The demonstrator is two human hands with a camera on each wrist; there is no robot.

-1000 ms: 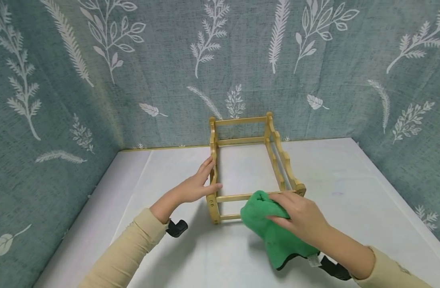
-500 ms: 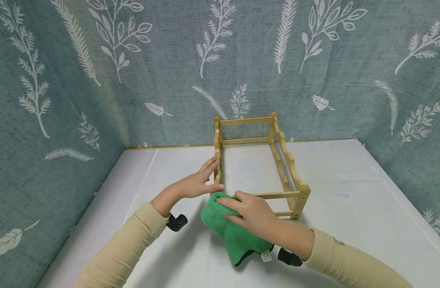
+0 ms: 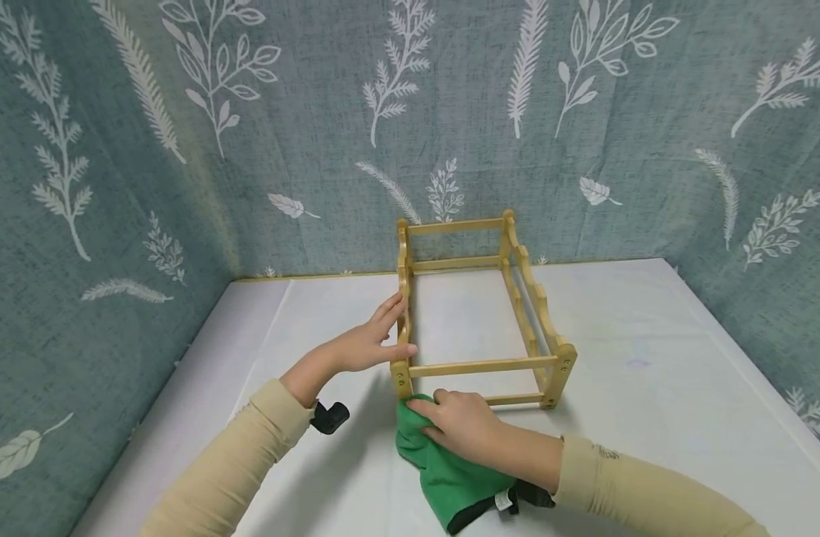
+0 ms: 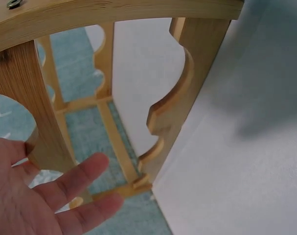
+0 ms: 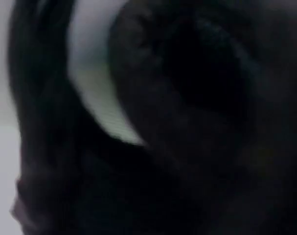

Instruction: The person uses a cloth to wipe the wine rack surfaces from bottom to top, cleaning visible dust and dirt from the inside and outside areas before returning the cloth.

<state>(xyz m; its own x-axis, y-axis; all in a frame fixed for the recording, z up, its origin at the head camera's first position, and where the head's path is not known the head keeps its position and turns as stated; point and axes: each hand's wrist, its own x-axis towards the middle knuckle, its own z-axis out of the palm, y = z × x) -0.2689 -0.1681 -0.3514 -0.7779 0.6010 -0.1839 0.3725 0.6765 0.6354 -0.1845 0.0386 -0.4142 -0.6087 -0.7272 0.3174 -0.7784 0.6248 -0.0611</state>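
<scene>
A light wooden rack (image 3: 483, 366) with scalloped side panels stands at the middle of the table. My left hand (image 3: 359, 349) holds its left side panel (image 4: 172, 88), thumb over the top edge and fingers along the outside. In the left wrist view, two fingers (image 4: 72, 181) extend freely past the wood. My right hand (image 3: 468, 426) grips a green cloth (image 3: 453, 485) with a black underside and a small white tag, bunched against the foot of the rack's front left post. Dark, blurred folds of the cloth (image 5: 153, 181) fill most of the right wrist view.
A white table surface (image 3: 638, 418) lies under and around the rack. Blue-green curtains (image 3: 295, 149) with white leaf prints rise behind it and at both sides, with the rack's far end close to the back one.
My right hand has carried the cloth leftward along the rack's front, then down the front left post to its foot. The left hand keeps its hold on the side panel.
</scene>
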